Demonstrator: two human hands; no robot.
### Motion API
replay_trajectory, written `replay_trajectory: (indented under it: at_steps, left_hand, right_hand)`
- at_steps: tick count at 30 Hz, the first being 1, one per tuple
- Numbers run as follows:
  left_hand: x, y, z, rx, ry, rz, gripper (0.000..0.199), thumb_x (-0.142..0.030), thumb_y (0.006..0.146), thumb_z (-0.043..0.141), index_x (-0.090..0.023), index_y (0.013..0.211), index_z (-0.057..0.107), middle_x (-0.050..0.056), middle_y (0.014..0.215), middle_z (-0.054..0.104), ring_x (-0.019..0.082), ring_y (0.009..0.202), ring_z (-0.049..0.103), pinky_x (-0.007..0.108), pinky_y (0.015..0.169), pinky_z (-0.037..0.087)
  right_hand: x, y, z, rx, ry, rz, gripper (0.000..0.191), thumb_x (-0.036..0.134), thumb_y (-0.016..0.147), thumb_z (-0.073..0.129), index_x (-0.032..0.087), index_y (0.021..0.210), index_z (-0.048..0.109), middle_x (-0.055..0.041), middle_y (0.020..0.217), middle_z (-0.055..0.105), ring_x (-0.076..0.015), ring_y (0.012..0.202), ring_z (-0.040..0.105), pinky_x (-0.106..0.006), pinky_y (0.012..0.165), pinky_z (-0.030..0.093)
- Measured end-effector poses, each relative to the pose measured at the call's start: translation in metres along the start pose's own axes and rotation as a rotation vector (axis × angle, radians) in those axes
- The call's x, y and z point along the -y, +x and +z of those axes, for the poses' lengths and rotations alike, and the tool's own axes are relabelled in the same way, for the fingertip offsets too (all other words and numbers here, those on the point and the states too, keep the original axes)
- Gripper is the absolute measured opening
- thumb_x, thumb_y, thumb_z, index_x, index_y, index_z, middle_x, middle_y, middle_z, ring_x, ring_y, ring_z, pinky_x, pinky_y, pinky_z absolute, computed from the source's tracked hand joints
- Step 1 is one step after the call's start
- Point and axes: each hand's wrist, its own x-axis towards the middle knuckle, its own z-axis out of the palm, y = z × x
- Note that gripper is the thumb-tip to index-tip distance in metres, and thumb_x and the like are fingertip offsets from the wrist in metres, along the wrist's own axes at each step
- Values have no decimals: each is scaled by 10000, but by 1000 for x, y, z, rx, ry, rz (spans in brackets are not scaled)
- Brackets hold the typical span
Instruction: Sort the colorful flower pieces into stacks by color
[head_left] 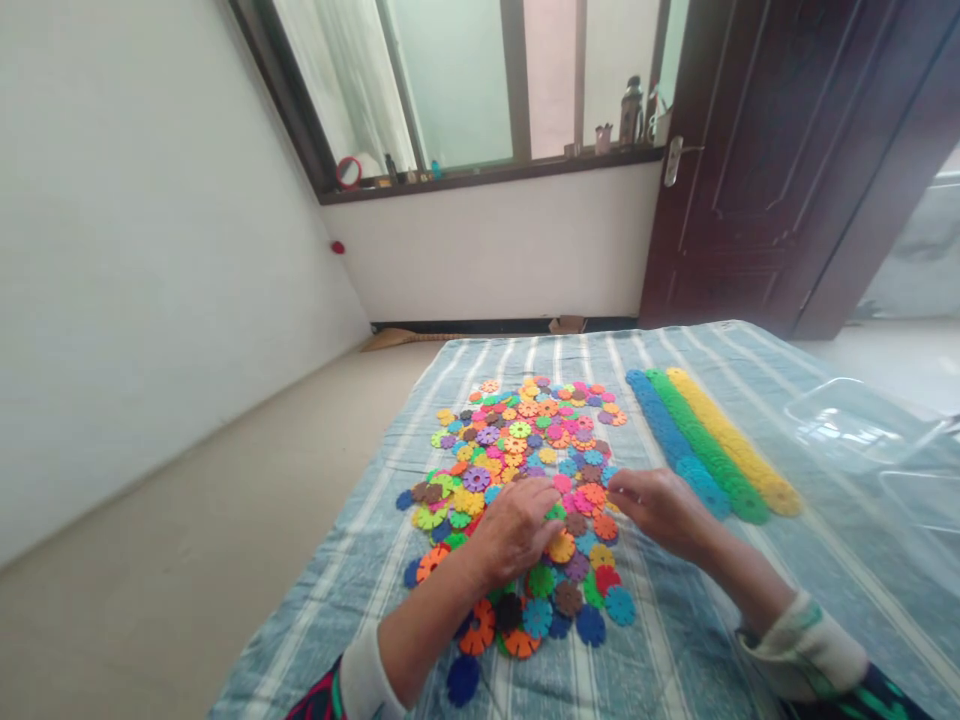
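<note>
A wide pile of notched plastic snowflake discs [520, 430] in many colours lies on the striped cloth. My left hand [517, 525] reaches over the pile's middle with its fingers curled, and a green disc [556, 511] shows between its fingers and thumb. At the pile's right edge my right hand [661, 508] is closed in a pinch, with a light blue disc [610, 476] at its fingertips. Right of that hand run overlapping rows of discs: a blue row [661, 420], a green row [697, 440] and a yellow row [731, 440].
The discs lie on a blue-and-white striped cloth [337, 610]. Clear plastic containers [855, 425] stand at the right. Beyond are a dark door [765, 150], a white wall [495, 250] and a window sill [480, 180] holding a thermos [631, 112].
</note>
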Motion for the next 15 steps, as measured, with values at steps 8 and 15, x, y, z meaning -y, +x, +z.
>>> replay_trajectory:
  at_steps: [8, 15]
  left_hand:
    - [38, 23, -5, -31, 127, -310, 221, -333, 914, 458, -195, 1042, 573, 75, 1075, 666, 224, 1043, 597, 383, 927, 427]
    - [69, 23, -7, -81, 45, -355, 250, -179, 875, 438, -166, 1096, 554, 96, 1105, 653, 201, 1077, 585, 319, 950, 429]
  right_hand:
    - [-8, -2, 19, -82, 5, -54, 266, 284, 882, 447, 195, 690, 608, 2, 606, 600, -110, 544, 490, -229, 553, 300]
    - [-8, -2, 20, -120, 0, -64, 286, 299, 888, 445, 186, 696, 625, -1, 602, 596, -110, 544, 472, -232, 560, 311]
